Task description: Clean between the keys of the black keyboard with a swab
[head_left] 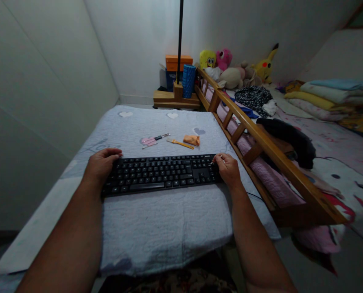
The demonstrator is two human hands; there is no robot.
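Note:
A black keyboard (pixel 157 173) lies across the light blue quilted cover, its keys facing up. My left hand (pixel 100 165) grips the keyboard's left end, fingers curled over the far left corner and thumb side toward me. Above the number keys at the right end, my right hand (pixel 227 165) pinches a thin white stick that looks like a cotton swab (pixel 212 163), its tip close to the keys. Beyond the keyboard lie a yellow-handled brush (pixel 181 143), a folded orange cloth (pixel 191 140), a slim tool with a black grip (pixel 159 138) and another thin swab-like stick (pixel 150 145).
A wooden bed rail (pixel 245 116) runs along the right side, with bedding and plush toys (pixel 230 77) behind it. At the back stand a blue ribbed roller (pixel 188 81), an orange box (pixel 179 62) and a black pole (pixel 180 40). A cable (pixel 254 196) trails at right.

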